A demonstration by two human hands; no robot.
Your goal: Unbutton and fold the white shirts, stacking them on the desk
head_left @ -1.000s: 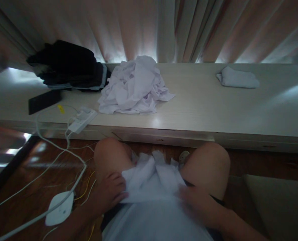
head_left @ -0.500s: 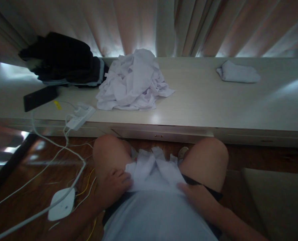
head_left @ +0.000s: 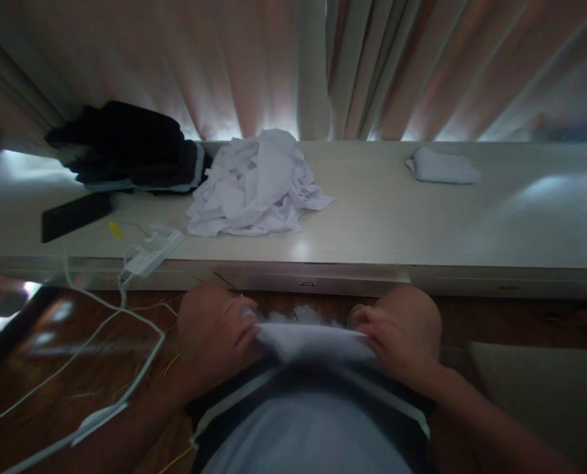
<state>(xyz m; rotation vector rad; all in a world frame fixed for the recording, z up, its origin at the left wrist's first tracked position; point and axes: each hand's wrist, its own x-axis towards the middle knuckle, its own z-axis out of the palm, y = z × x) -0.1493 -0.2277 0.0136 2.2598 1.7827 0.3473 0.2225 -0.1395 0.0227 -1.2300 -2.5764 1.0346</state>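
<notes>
Left hand (head_left: 237,322), right hand (head_left: 385,336), both pinched the white cloth (head_left: 310,339), its edge straight between them, the crumpled pile (head_left: 258,187) beyond! Light, soft, limp, it looked likely to sag mid-span; those edge ends seemed the spots to hold.

The held cloth (head_left: 313,340) appears smooth and matt, though blurred. The clothes pile (head_left: 258,187) is creased matt fabric; the desk (head_left: 382,224), smooth, glossy; the floor (head_left: 101,368), glossy wood.
</notes>
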